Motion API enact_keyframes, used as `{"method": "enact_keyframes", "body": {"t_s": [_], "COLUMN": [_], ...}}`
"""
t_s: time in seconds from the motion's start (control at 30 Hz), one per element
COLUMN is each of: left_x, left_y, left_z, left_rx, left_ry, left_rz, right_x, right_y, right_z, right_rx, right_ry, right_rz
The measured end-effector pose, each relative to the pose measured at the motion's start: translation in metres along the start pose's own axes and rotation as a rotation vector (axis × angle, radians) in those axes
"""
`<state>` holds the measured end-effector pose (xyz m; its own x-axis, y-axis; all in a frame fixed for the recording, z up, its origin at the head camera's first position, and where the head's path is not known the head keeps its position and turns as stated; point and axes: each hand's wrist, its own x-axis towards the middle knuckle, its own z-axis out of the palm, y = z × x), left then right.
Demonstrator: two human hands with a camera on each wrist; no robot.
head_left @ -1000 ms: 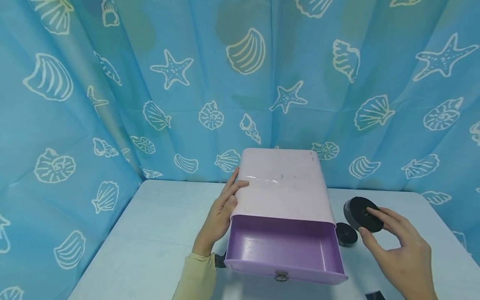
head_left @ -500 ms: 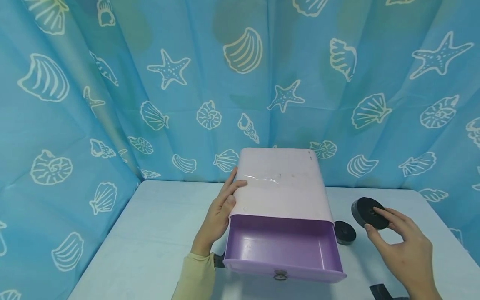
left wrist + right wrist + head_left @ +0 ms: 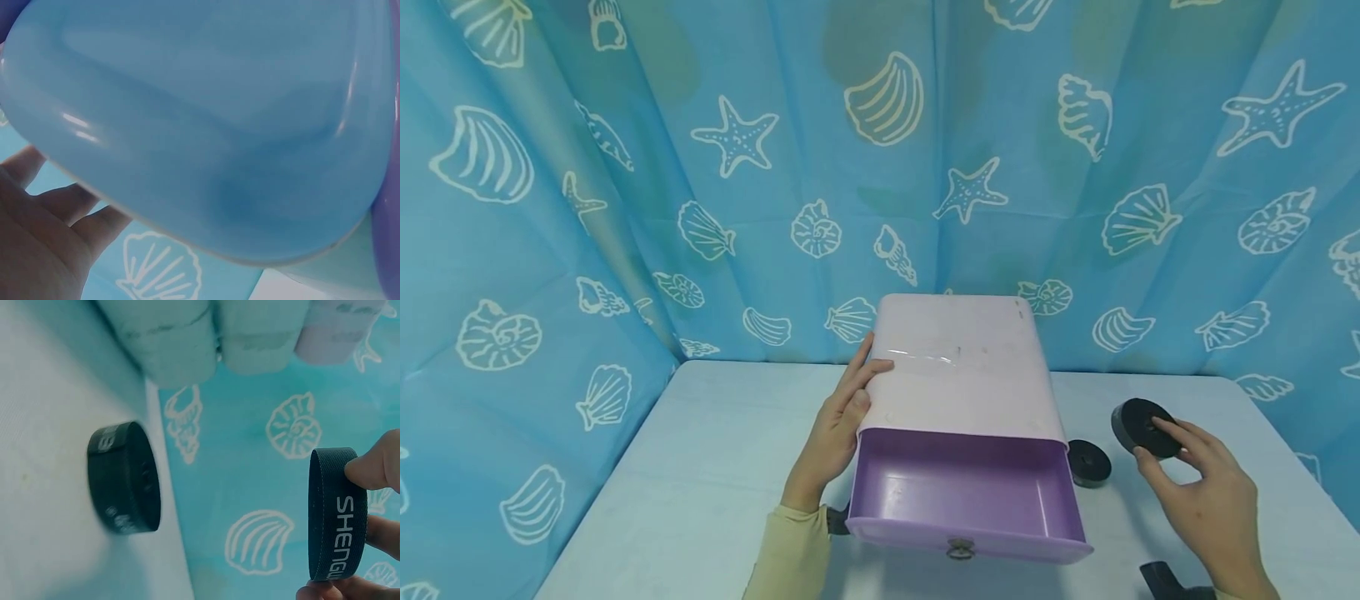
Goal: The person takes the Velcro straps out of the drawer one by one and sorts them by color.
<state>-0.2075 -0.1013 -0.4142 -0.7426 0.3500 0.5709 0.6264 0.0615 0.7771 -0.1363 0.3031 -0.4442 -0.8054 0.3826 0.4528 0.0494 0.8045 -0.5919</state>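
In the head view, my right hand (image 3: pixel 1206 492) pinches a coiled roll of black strap (image 3: pixel 1138 425) above the table's right side. White lettering runs along this black strap roll (image 3: pixel 337 519) in the right wrist view. A second black strap roll (image 3: pixel 1088 463) rests on the table beside the storage box. This box has a pale pink top (image 3: pixel 962 367), and its empty purple drawer (image 3: pixel 962 487) is pulled out toward me. My left hand (image 3: pixel 835 429) rests against the box's left side, fingers extended; one fingertip reaches its top edge.
A light-coloured table (image 3: pixel 700 483) carries the box. Behind and to the left hangs a blue curtain (image 3: pixel 760 217) with white shell and starfish prints. The drawer's front has a small metal pull (image 3: pixel 961 550). A dark wrist band (image 3: pixel 1168 579) shows below the right hand.
My right hand has moved slightly right with the strap roll, away from the box and the second roll. My left hand, the box and its drawer stay as they were.
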Motion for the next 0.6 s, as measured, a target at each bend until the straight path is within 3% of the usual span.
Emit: {"method": "enact_keyframes", "body": {"t_s": [0.6], "left_x": [0.001], "left_y": [0.0], "left_z": [0.0], "left_rx": [-0.01], "left_ry": [0.001], "left_rz": [0.004], "right_x": [0.002], "right_y": [0.036], "right_z": [0.018], "right_rx": [-0.099], "right_ry": [-0.099], "right_rz": [0.055]}}
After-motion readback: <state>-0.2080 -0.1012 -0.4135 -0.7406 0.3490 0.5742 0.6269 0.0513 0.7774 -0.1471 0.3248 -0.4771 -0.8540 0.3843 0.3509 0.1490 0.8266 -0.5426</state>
